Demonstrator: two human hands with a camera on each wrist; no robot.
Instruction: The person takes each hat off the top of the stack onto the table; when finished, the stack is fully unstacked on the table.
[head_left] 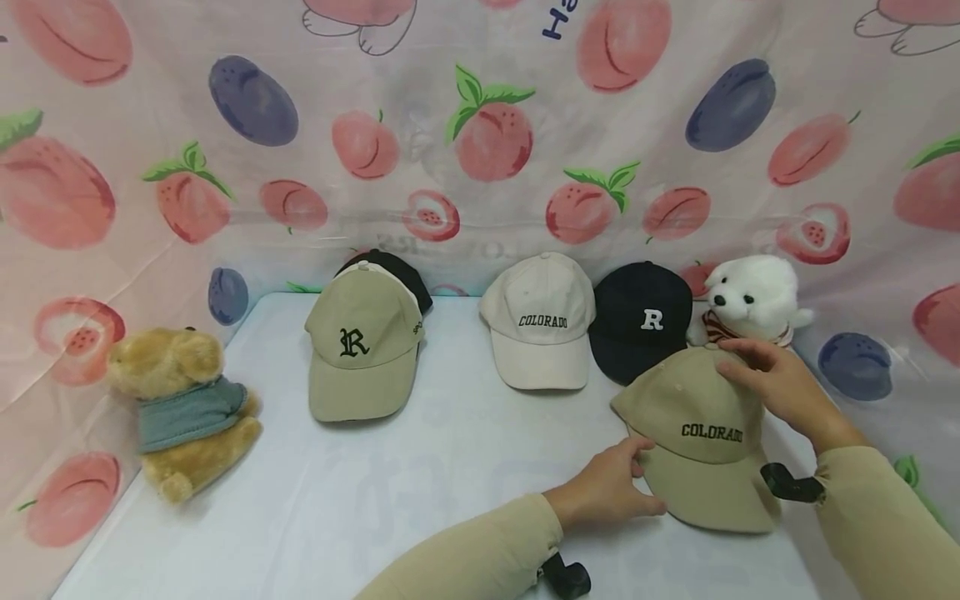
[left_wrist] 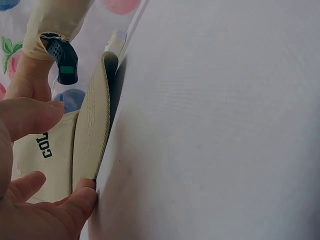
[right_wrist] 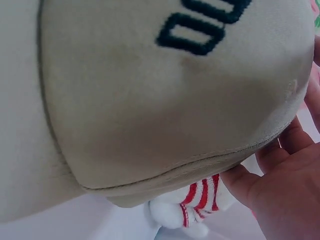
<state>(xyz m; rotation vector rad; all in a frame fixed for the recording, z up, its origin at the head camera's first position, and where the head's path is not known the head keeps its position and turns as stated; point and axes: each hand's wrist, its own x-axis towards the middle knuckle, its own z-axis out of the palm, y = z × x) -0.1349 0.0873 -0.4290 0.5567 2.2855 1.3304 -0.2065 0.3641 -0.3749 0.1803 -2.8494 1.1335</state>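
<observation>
A khaki baseball cap (head_left: 701,408) lettered COLORADO stands at the right of the white table, its brim (left_wrist: 92,115) down near the surface. My right hand (head_left: 783,387) rests on top of its crown, thumb and fingers spread; in the right wrist view, the fingers (right_wrist: 292,135) touch the crown's edge. By the left edge of the brim is my left hand (head_left: 603,492), thumb and fingers apart. In the left wrist view, one fingertip (left_wrist: 86,192) touches the brim edge, while the thumb (left_wrist: 37,117) stays off it.
Behind the khaki cap are a black cap (head_left: 626,325) with an R, a cream COLORADO cap (head_left: 540,308) and a white plush toy (head_left: 757,287). Farther left, an olive cap (head_left: 360,333) overlaps darker headwear (head_left: 408,275). A brown plush toy (head_left: 198,450) sits at the table's left edge.
</observation>
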